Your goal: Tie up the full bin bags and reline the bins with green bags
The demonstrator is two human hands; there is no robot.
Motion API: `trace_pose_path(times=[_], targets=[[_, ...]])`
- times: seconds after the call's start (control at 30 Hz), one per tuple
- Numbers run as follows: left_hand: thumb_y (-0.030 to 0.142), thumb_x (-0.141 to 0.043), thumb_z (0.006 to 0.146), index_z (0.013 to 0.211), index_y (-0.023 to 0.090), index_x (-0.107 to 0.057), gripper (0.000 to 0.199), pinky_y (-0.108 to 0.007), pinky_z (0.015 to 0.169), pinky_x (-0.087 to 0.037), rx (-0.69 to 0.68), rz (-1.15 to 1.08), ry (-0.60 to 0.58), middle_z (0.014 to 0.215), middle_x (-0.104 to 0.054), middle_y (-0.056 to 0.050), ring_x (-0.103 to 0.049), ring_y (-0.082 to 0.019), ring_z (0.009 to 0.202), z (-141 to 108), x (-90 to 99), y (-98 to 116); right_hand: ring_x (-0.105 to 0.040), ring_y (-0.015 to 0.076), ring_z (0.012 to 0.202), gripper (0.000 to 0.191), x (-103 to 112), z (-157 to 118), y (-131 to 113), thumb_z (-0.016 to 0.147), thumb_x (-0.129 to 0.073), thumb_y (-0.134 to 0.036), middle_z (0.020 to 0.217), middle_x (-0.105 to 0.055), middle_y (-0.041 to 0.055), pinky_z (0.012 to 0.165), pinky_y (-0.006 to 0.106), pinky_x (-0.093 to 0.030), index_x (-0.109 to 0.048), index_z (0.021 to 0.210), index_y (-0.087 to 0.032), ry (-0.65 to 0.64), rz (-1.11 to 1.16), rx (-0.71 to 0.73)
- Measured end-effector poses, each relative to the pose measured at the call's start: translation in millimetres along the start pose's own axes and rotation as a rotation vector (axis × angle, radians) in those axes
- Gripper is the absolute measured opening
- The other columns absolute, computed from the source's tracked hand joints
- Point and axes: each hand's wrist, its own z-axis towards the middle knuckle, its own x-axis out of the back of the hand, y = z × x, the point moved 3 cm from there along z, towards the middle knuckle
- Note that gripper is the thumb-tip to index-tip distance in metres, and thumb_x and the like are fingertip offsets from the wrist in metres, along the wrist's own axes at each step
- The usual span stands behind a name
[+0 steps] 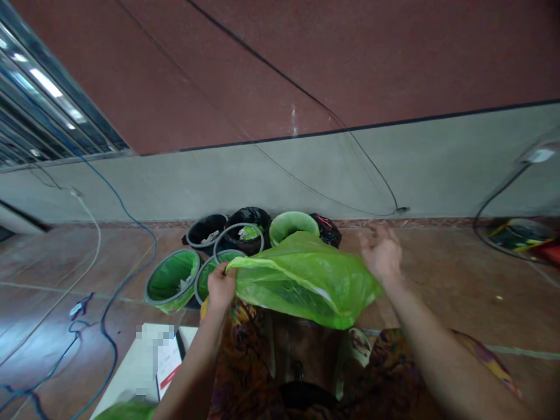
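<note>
A bright green plastic bag [306, 277] stretches out in front of me, its mouth partly spread toward me. My left hand [221, 286] pinches the bag's left corner between thumb and fingers. At the bag's right side, my right hand [381, 251] is raised with its fingers apart, and its wrist is close to or against the plastic. Behind the bag stands a bin with a pale green lining [291, 223], partly hidden by it. A grey ring [262, 242] leans among the bins to the left.
Several lined bins, including a green-lined one [168, 277] and a black-lined one [205, 224], cluster at left. A tied black bag [328, 230] sits by the wall. Blue cable [116, 286] runs over the floor. A white surface [126, 361] with a paper is at lower left.
</note>
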Motion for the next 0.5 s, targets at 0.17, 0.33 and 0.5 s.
trace_pose_path(times=[0.17,0.33,0.5], targets=[[0.028,-0.052,0.075,0.08,0.016,-0.073,0.025,-0.024,0.061,-0.046,0.065,0.138,-0.038,0.064,-0.068,-0.002,-0.062,-0.018,0.064,-14.0,-36.3,-7.4,-0.048,0.0298,0.127,0.067,-21.9,-68.5,-76.1,0.085,-0.056,-0.054,0.138,-0.053,0.0167,0.106,0.047,-0.037,-0.044,0.141,-0.019,-0.519,0.259,0.404],[0.021,-0.047,0.079,0.093,0.014,-0.075,0.032,-0.025,0.065,-0.046,0.089,0.333,-0.064,0.079,-0.073,-0.008,-0.066,-0.02,0.072,-20.2,-42.3,-19.5,-0.021,0.0442,0.143,0.12,-69.2,-100.3,-48.0,0.058,-0.08,-0.057,0.158,-0.022,0.0217,0.108,0.067,-0.019,-0.02,0.155,-0.02,-1.042,-0.183,0.112],[0.02,-0.045,0.083,0.103,0.011,-0.074,0.037,-0.028,0.069,-0.046,0.135,0.433,-0.083,0.087,-0.075,-0.013,-0.068,-0.023,0.078,-21.9,-55.4,-14.0,-0.032,0.0346,0.142,0.094,-127.6,-104.8,-30.1,0.081,-0.059,-0.061,0.154,-0.033,0.023,0.113,0.048,-0.028,-0.026,0.153,-0.011,-1.172,-0.036,-0.079]])
